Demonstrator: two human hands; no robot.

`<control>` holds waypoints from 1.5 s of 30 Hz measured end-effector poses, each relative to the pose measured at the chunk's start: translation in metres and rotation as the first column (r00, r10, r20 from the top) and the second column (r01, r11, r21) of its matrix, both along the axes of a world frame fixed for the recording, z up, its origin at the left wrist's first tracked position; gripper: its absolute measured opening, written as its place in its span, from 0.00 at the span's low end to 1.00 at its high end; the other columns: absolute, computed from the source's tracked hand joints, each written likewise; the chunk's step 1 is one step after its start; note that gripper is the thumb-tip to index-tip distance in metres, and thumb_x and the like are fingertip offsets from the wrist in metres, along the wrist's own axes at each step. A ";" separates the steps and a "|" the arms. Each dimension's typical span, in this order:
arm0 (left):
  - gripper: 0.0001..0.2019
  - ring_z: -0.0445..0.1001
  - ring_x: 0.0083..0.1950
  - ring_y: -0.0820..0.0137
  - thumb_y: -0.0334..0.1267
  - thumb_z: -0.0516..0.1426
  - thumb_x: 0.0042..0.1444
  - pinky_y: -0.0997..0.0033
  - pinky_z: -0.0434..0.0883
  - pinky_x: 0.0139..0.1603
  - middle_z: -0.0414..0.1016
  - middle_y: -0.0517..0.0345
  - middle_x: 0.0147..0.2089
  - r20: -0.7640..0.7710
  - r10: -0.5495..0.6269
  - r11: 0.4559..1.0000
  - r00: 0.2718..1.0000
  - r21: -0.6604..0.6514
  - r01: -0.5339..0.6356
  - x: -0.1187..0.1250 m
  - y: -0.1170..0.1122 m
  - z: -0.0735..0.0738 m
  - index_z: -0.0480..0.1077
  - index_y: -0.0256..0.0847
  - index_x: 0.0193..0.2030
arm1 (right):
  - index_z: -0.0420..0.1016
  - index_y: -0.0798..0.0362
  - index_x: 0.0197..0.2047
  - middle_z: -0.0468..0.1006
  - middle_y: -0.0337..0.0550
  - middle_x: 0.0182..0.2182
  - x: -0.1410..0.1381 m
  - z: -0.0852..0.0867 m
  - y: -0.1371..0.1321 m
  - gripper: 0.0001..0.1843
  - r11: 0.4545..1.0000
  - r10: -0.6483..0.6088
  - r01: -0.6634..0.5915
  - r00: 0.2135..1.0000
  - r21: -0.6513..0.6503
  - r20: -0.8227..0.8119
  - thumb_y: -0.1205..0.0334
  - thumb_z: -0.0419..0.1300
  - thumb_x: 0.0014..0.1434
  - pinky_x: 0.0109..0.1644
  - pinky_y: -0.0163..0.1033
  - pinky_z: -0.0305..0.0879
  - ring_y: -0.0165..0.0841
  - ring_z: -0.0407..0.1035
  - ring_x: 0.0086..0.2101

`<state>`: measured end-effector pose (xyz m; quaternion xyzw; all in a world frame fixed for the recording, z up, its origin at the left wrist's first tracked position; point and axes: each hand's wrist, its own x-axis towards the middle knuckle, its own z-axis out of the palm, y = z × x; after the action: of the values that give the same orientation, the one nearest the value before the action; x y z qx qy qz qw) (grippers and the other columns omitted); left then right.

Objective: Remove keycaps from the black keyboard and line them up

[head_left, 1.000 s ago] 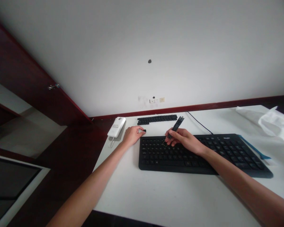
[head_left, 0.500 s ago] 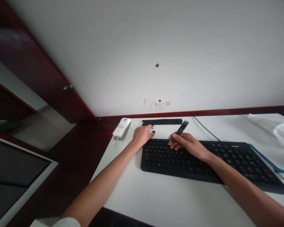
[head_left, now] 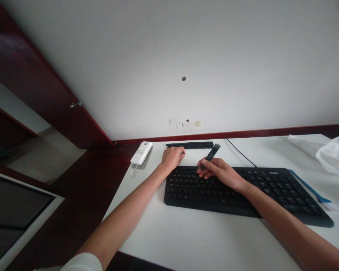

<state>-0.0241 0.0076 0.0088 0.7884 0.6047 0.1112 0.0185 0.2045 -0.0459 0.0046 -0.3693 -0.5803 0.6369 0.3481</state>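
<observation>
In my right hand is a black keycap puller, its thin wire end down over the upper left keys of a black keyboard. The fingers are closed round its handle. Just beyond the keyboard's left corner, my left hand is pinched shut, with a small black keycap barely showing at the fingertips. Behind that hand lies a row of removed black keycaps, its left part partly hidden.
A white power bank with a short cable lies at the table's left edge. A blue-handled brush rests by the keyboard's right end, near a white plastic bag. The keyboard cable runs back toward the wall.
My left thumb and finger have closed on the small keycap that lay between them. My right hand keeps the puller over the keys. The view has shifted slightly.
</observation>
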 end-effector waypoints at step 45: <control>0.16 0.80 0.45 0.60 0.41 0.58 0.67 0.64 0.70 0.47 0.81 0.56 0.42 -0.030 0.114 0.991 0.993 0.072 -0.112 -0.006 0.010 -0.016 0.67 0.53 0.61 | 0.77 0.56 0.44 0.83 0.51 0.39 0.004 -0.003 0.003 0.25 0.999 0.020 -0.021 1.000 -0.036 -0.016 0.39 0.61 0.65 0.42 0.41 0.74 0.38 0.78 0.38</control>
<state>-0.0300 0.0174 -0.0067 0.7548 0.6445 0.1197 -0.0257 0.2086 -0.0429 0.0014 -0.3646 -0.5699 0.6535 0.3394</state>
